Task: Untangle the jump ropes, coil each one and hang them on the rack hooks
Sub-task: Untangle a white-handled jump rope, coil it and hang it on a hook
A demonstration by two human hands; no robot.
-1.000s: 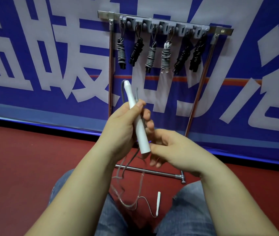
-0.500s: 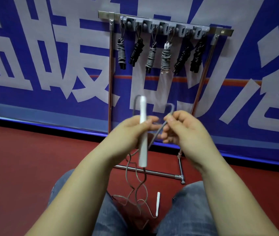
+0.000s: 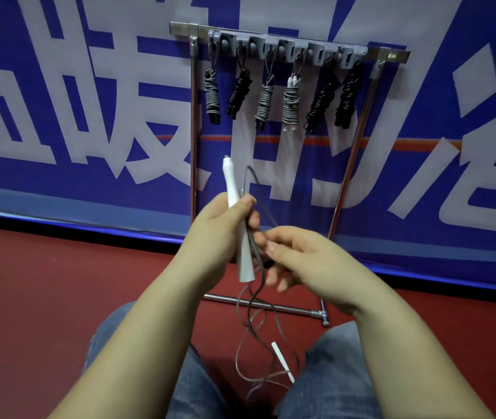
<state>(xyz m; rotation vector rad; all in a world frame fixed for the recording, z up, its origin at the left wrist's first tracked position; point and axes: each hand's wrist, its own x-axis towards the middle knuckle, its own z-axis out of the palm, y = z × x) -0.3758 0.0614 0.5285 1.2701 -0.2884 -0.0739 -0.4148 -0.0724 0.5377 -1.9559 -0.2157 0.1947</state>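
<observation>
Gripping the white handle (image 3: 238, 225) upright, left hand (image 3: 210, 234) beside right hand (image 3: 304, 258).

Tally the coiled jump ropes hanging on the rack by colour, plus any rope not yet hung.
Grey or striped coils on the rack: 3
Black coils: 3
Loose rope with white handles, not hung: 1
Total: 7
</observation>
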